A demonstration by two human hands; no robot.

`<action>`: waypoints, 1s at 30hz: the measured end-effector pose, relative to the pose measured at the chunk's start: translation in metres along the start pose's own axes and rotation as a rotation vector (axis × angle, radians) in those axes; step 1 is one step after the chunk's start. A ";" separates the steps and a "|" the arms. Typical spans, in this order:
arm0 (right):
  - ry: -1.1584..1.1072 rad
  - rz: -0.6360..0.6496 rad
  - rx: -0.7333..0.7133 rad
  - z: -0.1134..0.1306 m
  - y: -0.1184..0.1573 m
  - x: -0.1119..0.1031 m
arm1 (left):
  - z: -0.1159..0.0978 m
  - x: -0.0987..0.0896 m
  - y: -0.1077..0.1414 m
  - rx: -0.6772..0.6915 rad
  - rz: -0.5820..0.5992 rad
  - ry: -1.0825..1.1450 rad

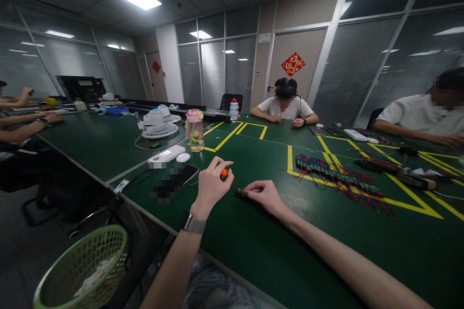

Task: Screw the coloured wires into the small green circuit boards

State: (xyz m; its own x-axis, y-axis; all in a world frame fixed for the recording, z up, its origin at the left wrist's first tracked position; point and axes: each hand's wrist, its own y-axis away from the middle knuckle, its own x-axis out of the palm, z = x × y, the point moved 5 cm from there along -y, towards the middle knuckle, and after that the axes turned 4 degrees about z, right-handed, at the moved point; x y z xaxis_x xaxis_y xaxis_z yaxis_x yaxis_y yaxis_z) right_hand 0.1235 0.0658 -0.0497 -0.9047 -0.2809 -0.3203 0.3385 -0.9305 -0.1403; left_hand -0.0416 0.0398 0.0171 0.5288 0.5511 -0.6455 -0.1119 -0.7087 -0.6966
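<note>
My left hand (212, 184), with a watch on its wrist, is raised over the green table (268, 246). Its fingers curl round a small orange thing (224, 173), mostly hidden by the hand; one finger points out to the right. Just right of it, my right hand (264, 194) rests low at the table, thumb and fingertips pinching a small green circuit board (239, 192). A thin red wire shows near the board, between the two hands.
Left of my hands lie a dark phone (177, 179), a white power bank (166, 155) and a pink-lidded bottle (195, 130). A row of wired circuit boards (337, 174) lies to the right. White fans (159, 124) stand farther back. A green basket (83, 265) is below; co-workers sit around.
</note>
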 end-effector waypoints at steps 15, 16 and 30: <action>0.332 -0.280 0.035 -0.019 0.116 -0.154 | -0.007 0.000 0.000 -0.012 -0.046 0.132; 0.338 -0.309 0.038 -0.021 0.120 -0.162 | -0.007 0.001 0.000 -0.013 -0.045 0.124; 0.595 -0.304 -0.046 -0.019 0.129 -0.160 | -0.004 0.005 0.000 -0.008 -0.030 0.101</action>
State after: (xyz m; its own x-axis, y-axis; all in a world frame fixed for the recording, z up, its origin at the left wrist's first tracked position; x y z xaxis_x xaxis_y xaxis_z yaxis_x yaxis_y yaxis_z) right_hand 0.3168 -0.0046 -0.0341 -0.6690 0.1822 -0.7206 0.1139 -0.9329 -0.3416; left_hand -0.0356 0.0406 0.0156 0.6140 0.5252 -0.5892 -0.0879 -0.6963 -0.7123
